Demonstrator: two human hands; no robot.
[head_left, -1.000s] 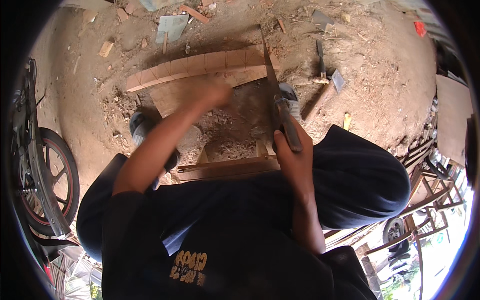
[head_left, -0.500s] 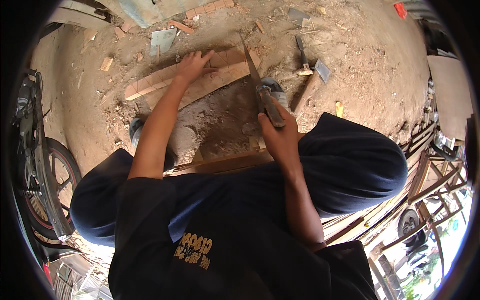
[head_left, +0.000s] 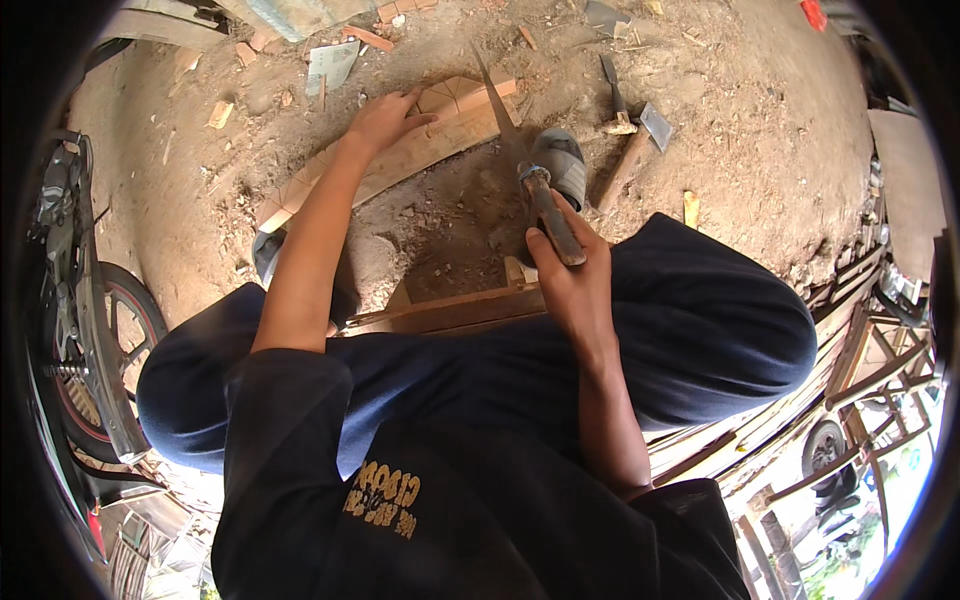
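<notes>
A curved wooden piece (head_left: 400,160) made of glued segments lies on the dirt ground ahead of me. My left hand (head_left: 385,118) presses flat on its upper edge, fingers spread. My right hand (head_left: 570,275) is closed round the wooden handle of a long-bladed knife (head_left: 520,150), whose blade points away and crosses the right end of the curved piece. A sandalled foot (head_left: 560,165) rests beside the blade. A wooden plank (head_left: 450,310) lies across near my knees.
A hatchet (head_left: 635,150) and a chisel (head_left: 612,95) lie on the dirt to the right. Wood scraps and a paper sheet (head_left: 330,65) litter the far ground. A motorcycle wheel (head_left: 100,350) stands at the left; wooden frames (head_left: 870,370) at the right.
My left hand has slid further up and left along the curved piece. The right hand and knife have shifted slightly lower as the view tilted.
</notes>
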